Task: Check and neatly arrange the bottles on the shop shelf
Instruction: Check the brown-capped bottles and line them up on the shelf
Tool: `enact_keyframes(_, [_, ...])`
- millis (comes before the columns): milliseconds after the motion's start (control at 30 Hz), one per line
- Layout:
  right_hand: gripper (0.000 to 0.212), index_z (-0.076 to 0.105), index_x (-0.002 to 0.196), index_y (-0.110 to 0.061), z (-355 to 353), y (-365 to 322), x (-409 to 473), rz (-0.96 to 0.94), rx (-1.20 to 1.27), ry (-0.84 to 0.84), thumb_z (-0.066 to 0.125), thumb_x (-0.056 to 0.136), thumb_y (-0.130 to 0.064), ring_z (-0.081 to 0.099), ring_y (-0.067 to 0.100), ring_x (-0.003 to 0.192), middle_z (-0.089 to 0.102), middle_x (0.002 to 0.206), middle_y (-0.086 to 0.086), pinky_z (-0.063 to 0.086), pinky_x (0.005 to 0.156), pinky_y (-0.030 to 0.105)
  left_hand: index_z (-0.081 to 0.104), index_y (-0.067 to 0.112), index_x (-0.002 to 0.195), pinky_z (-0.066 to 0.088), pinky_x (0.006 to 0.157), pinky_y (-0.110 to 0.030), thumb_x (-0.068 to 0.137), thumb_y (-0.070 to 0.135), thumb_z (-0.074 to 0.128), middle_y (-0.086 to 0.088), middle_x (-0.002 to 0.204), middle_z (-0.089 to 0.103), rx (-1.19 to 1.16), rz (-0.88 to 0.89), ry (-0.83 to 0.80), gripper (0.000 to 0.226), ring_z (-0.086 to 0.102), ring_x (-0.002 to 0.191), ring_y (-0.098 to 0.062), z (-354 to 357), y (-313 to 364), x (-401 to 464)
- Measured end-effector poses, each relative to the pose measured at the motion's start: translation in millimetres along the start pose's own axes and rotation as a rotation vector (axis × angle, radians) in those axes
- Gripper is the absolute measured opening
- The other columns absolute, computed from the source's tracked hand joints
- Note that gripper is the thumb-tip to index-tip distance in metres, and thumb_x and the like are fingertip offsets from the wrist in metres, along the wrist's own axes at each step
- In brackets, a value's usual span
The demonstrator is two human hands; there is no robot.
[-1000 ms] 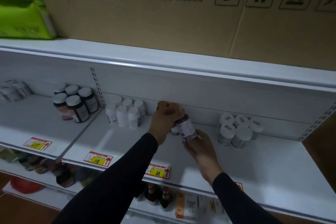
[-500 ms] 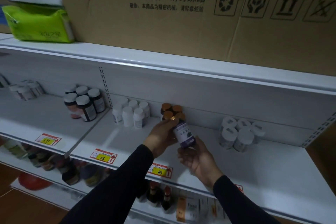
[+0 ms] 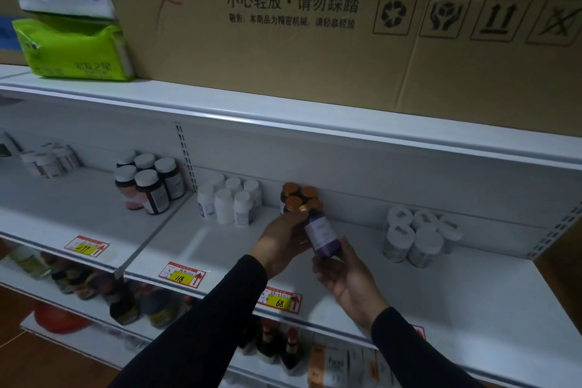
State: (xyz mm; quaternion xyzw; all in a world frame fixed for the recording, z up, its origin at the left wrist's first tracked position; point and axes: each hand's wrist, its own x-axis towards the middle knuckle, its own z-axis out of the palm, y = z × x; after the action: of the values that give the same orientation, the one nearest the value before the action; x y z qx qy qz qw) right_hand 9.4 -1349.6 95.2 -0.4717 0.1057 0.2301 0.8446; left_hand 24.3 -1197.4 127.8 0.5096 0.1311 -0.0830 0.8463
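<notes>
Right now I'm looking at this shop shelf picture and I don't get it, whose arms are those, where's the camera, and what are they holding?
The camera sits on a person's head, looking forward and down, so the two arms in dark sleeves are that person's own. The left hand and the right hand together hold one tilted purple bottle with an orange cap, lifted off the white shelf. Behind it stand three more orange-capped bottles. To the left are small white bottles and dark bottles; to the right, clear tubs with white lids. A cardboard box rests on the shelf above.
</notes>
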Motion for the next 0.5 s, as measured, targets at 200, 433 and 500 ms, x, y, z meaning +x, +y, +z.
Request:
enact_keyframes(200, [0.048, 0.057, 0.118, -0.003, -1.7, -1.6, 3.9, 0.023, -0.002, -0.003, 0.046, 0.099, -0.045, 0.07, 0.029, 0.075, 0.071, 0.086, 0.02, 0.06, 0.067, 0.033, 0.06, 0.009, 0.115, 0.055, 0.082, -0.035, 0.097, 0.023, 0.059, -0.013, 0.112, 0.07, 0.088, 0.029, 0.02, 0.023, 0.067, 0.103, -0.029, -4.9, -2.9, 6.4])
enact_keyframes(433, [0.038, 0.057, 0.115, -0.001, 1.0, -1.4, 5.2, -0.071, -0.102, -0.008, 0.06, 0.092, -0.03, 0.069, 0.026, 0.076, 0.07, 0.088, 0.016, 0.059, 0.071, 0.032, 0.063, 0.013, 0.12, 0.049, 0.079, -0.03, 0.094, 0.037, 0.061, -0.003, 0.103, 0.074, 0.144, 0.015, 0.063, 0.035, 0.067, 0.095, -0.02, -4.9, -6.0, 7.3])
enact_keyframes(500, [0.037, 0.061, 0.111, -0.003, 1.1, -0.6, 5.4, -0.026, -0.091, 0.034, 0.052, 0.098, -0.037, 0.069, 0.025, 0.071, 0.071, 0.08, 0.016, 0.059, 0.066, 0.031, 0.062, 0.013, 0.118, 0.048, 0.078, -0.031, 0.094, 0.04, 0.059, -0.002, 0.095, 0.072, 0.134, 0.003, 0.077, 0.036, 0.065, 0.089, -0.019, -4.7, -5.2, 7.6])
